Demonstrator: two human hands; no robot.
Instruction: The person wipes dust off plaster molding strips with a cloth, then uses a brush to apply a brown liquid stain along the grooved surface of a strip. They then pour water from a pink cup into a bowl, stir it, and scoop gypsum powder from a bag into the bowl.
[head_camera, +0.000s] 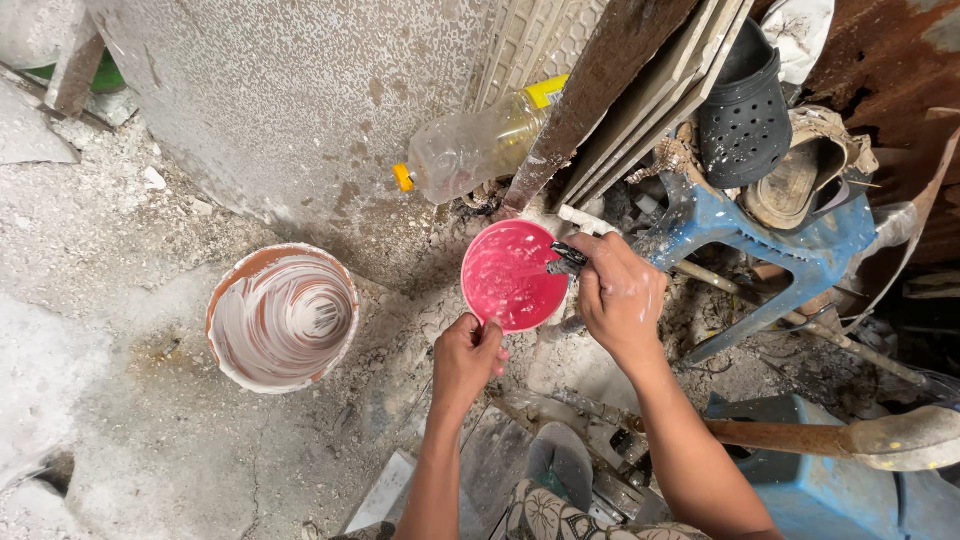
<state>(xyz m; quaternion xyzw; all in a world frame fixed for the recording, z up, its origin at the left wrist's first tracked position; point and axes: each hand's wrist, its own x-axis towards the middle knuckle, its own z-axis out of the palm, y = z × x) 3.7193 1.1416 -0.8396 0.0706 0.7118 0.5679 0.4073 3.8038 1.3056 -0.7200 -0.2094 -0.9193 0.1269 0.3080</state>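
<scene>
A dusty, cracked concrete floor (150, 440) lies beside a rough grey wall, with clutter — a blue plastic stool (790, 250), a black clog (745, 110) and an almost empty clear bottle (475, 145) — from twelve to three o'clock. At nine o'clock stands a round bucket (283, 318), its inside smeared white. At centre, the left hand (465, 360) pinches in its grip the near rim of a pink bowl (510, 275) streaked with wet white film, while the right hand (620, 295) is clenched on a small dark tool (567, 258) over the bowl's three-o'clock edge.
</scene>
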